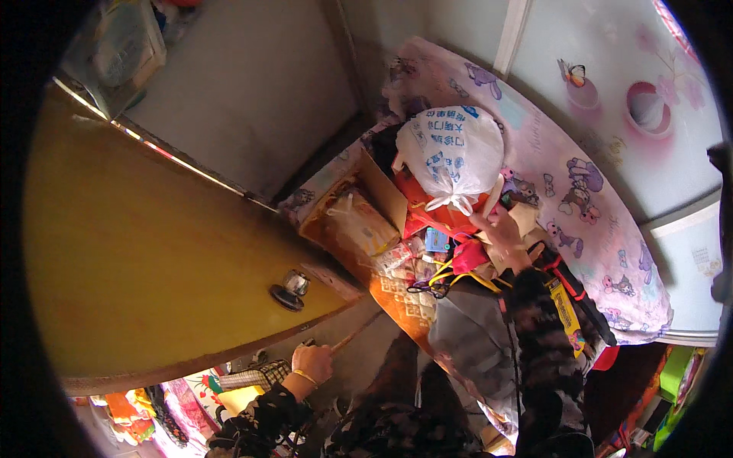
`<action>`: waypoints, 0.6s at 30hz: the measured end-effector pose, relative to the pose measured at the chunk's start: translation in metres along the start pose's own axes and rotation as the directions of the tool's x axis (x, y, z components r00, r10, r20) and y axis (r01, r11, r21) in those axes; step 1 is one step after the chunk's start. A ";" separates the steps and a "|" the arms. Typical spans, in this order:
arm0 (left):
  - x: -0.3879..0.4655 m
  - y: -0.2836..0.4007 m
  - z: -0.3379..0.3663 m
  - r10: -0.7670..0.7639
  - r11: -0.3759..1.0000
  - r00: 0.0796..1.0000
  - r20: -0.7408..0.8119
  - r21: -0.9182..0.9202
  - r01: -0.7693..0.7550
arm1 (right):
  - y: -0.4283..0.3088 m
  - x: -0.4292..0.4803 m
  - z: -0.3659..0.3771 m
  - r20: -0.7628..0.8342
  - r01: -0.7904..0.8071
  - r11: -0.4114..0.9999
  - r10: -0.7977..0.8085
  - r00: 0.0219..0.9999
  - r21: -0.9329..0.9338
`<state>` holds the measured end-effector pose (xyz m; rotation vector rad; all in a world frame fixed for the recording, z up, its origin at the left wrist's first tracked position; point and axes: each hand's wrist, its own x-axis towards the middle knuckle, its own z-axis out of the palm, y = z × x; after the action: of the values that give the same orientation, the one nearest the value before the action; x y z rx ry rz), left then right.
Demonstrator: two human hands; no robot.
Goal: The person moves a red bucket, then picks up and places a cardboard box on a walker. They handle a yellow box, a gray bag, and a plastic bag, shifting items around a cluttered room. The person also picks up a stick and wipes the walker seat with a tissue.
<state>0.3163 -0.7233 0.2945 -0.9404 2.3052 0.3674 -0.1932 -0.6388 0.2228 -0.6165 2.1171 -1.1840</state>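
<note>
My left hand, with a yellow bracelet at the wrist, is closed around a thin stick that points up and to the right. Reaching forward, my right hand is beside the knot of a tied white plastic bag with blue printing. Whether its fingers grip the bag or only touch it cannot be made out. The bag sits on red bags or packaging. Below it lie a blue box, a pink-red cloth item and yellow straps.
An open cardboard box holds a plastic-wrapped package. A cartoon-print cloth covers the surface along the patterned wall panels. A yellow door with a round knob stands on the left. A grey bag lies nearer me.
</note>
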 end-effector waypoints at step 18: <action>-0.017 -0.009 0.001 -0.107 0.993 0.992 0.074 -0.033 0.109 | -0.078 0.093 -0.021 -0.514 0.391 0.786 -0.110 0.850 0.479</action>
<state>0.3327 -0.7205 0.3046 -1.0485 2.1788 0.3926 -0.2654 -0.7263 0.2711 -0.3662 1.8972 -2.2038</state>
